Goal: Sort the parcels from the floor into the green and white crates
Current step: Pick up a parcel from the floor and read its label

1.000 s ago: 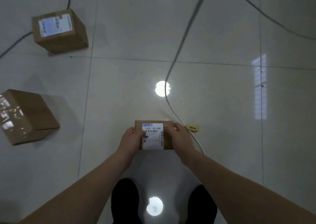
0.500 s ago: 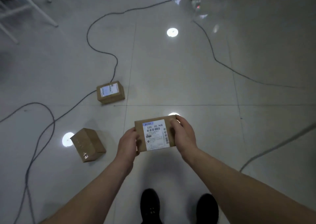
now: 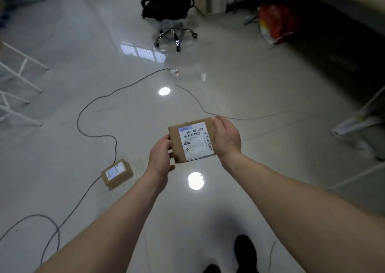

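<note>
A small brown cardboard parcel (image 3: 192,140) with a white shipping label is held up in front of me, label facing the camera. My left hand (image 3: 160,158) grips its left edge, and my right hand (image 3: 226,139) grips its right edge with fingers wrapped over the top corner. A second labelled brown parcel (image 3: 116,172) lies on the glossy tiled floor, low and to the left of my hands. No green or white crate is in view.
Dark cables (image 3: 93,127) snake across the floor, one running past the floor parcel. A black office chair (image 3: 168,8) stands at the back. White metal frames (image 3: 18,81) are at left, another frame (image 3: 358,123) at right, and a red bag (image 3: 275,25) is far right.
The view has lifted from straight down at the floor to further across the room. The held parcel rose with both hands. One floor parcel has left the view; the chair came into view.
</note>
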### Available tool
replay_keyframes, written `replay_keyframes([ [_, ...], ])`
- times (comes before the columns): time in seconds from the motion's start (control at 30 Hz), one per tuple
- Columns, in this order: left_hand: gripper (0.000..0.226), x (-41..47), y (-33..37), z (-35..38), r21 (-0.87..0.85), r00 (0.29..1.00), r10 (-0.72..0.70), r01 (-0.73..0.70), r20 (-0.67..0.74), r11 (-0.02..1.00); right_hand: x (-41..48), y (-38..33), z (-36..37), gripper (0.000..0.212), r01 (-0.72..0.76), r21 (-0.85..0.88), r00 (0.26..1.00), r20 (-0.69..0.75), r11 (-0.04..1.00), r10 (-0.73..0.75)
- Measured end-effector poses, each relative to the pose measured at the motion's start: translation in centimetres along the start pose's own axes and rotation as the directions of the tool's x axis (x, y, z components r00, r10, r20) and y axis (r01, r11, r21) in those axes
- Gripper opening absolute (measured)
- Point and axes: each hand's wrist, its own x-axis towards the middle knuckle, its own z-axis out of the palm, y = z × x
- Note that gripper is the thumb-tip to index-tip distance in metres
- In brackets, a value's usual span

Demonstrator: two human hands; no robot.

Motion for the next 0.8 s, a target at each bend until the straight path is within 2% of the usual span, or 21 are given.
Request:
replay_keyframes([
  [0.17, 0.036, -3.6, 4.4, 5.9, 0.064, 0.974, 0.064, -0.080, 0.218, 0.995, -1.8, -4.2, -9.3, 0.033, 0.065, 0.070, 0.989, -0.135, 0.995, -0.056],
  [0.37, 0.035, -9.9, 6.8, 16.7, 0.103, 0.886, 0.062, -0.122, 0.459, 0.987, -3.8, -4.6, -23.7, 0.030, 0.084, 0.054, 0.940, -0.336, 0.995, -0.061],
  [0.43, 0.034, -11.8, 7.2, 20.0, 0.110, 0.861, 0.055, -0.127, 0.505, 0.986, -4.6, -4.9, -27.7, 0.031, 0.100, 0.061, 0.911, -0.408, 0.993, -0.066],
  [0.6, 0.033, -16.7, 8.2, 27.7, 0.134, 0.801, 0.035, -0.143, 0.597, 0.981, -7.9, -5.3, -36.8, 0.056, 0.113, 0.103, 0.846, -0.532, 0.988, -0.041],
  [0.7, 0.034, -20.4, 8.6, 32.1, 0.142, 0.759, 0.036, -0.168, 0.650, 0.975, -10.0, -5.3, -42.5, 0.039, 0.131, 0.138, 0.804, -0.595, 0.982, -0.024],
  [0.8, 0.033, -24.0, 9.4, 36.5, 0.147, 0.714, 0.041, -0.199, 0.698, 0.969, -12.2, -5.5, -48.1, 0.040, 0.142, 0.138, 0.767, -0.642, 0.980, -0.021],
])
